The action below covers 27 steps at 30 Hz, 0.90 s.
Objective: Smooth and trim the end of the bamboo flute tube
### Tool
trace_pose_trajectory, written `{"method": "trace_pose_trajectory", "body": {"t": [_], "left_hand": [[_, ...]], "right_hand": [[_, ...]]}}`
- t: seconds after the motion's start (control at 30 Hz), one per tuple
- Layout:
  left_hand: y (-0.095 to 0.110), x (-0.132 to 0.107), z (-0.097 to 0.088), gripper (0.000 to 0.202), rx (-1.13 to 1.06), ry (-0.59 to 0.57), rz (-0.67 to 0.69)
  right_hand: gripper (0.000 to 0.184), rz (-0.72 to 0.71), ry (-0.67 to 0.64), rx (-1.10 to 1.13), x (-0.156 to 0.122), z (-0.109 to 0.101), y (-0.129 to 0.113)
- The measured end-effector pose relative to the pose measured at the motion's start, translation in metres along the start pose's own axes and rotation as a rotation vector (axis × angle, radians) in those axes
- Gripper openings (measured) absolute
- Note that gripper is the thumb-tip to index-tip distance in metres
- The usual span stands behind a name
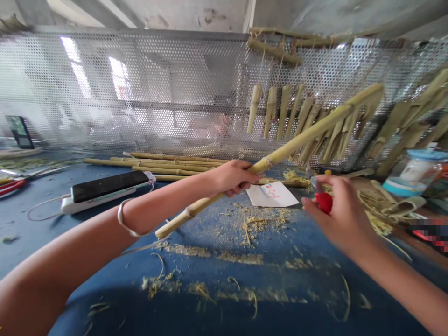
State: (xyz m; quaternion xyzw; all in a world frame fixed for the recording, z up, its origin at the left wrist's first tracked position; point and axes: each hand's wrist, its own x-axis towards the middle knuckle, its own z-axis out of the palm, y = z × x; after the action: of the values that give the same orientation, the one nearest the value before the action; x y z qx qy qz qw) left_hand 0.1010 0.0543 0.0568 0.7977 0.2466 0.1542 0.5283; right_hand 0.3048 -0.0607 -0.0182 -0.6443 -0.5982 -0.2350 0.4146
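A long bamboo pole (308,133) crosses my view on a slant, its far end up at the right and its near end low at the centre-left. My left hand (238,177) is closed around it below the middle. In my right hand (339,205), to the right of the pole and apart from it, is a small object with a rounded red part (324,202) and a greyish top. The fingers are closed on that object, and its exact kind is unclear. Beneath the pole lies a white paper (275,194) with red marks.
Bamboo shavings (259,224) litter the blue table (196,308). Several thin bamboo poles (164,164) lie at the back. A phone (110,183) rests on a white power strip at left, near red-handled pliers (12,187). Bamboo pieces (254,109) hang on the mesh; a blue-lidded jar (416,170) stands right.
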Motion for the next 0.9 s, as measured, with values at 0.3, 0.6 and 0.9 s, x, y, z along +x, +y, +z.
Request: {"method": "trace_pose_trajectory", "body": {"t": [0.3,0.6,0.9], "left_hand": [[0.025,0.026,0.012,0.014,-0.369,0.081,0.275],[0.017,0.029,-0.005,0.02,-0.572,0.152,0.352],[-0.013,0.041,-0.014,0.018,-0.697,0.348,0.257]], "right_hand": [[0.02,0.19,-0.372,0.297,-0.01,0.001,-0.014],[0.018,0.13,-0.433,0.35,-0.014,0.003,-0.022],[0.025,0.154,-0.49,0.279,-0.019,0.009,-0.024]]}}
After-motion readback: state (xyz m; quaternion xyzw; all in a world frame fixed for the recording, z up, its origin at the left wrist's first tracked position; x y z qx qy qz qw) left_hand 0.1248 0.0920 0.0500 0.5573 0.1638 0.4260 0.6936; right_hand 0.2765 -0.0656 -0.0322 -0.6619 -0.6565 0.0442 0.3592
